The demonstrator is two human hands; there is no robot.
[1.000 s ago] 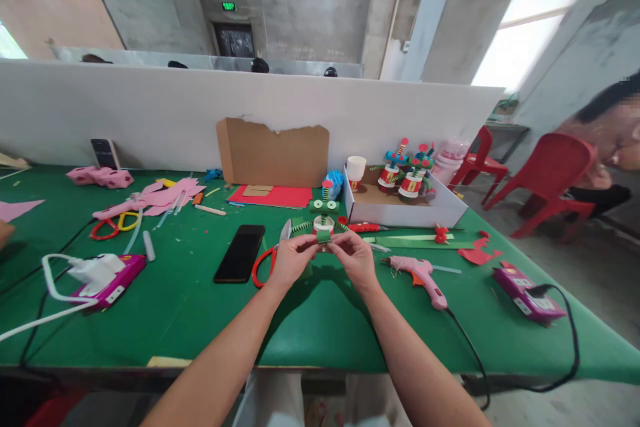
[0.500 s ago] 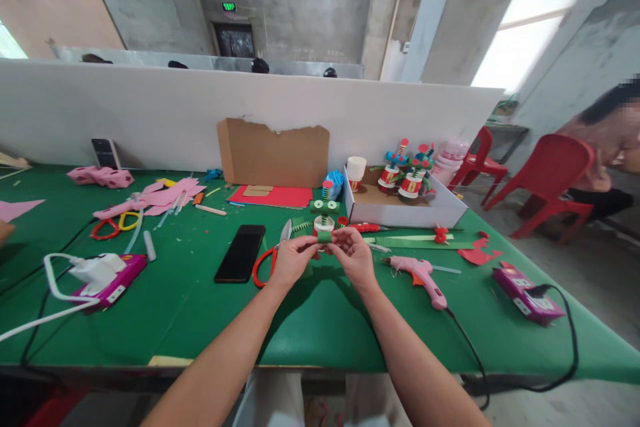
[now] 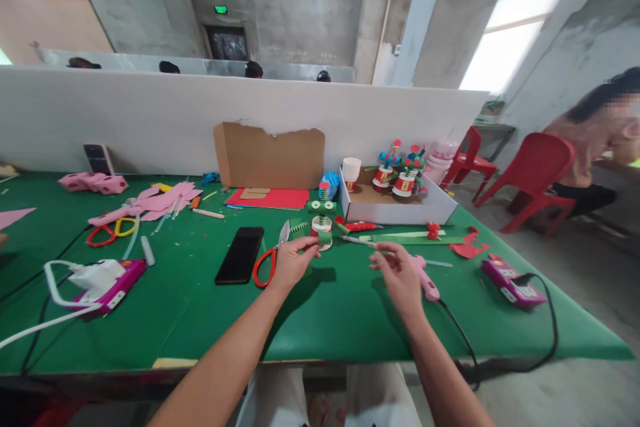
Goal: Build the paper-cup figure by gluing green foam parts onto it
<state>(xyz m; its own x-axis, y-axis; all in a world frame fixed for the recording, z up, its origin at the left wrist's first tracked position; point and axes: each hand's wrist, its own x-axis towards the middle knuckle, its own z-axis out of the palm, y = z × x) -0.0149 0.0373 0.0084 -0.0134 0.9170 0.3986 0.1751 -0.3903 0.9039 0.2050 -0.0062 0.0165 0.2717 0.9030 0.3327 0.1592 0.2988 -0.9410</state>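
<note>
My left hand (image 3: 295, 263) is closed, its thumb and fingertips pinching a small green paper roll (image 3: 325, 238). Just behind the roll stands a figure (image 3: 321, 207) with a paper-cup body, green spring arms and a green head with white eyes. My right hand (image 3: 395, 270) is off to the right with fingers apart, over the front of a pink glue gun (image 3: 426, 282), holding nothing that I can see. Beyond its fingertips lies a thin grey tool (image 3: 357, 241). Red-handled scissors (image 3: 265, 267) lie left of my left hand.
A black phone (image 3: 240, 255) lies left of the scissors. The white box (image 3: 400, 214) at the back holds similar figures and white cups. Purple power strips (image 3: 514, 284) sit at both sides. Green paper strips (image 3: 425, 239) lie at right. A person sits beyond a red chair (image 3: 535, 170).
My right hand has let go of the green paper and moved right, its fingers opening over the glue gun. My left hand keeps the paper, now a roll seen in front of the cup.
</note>
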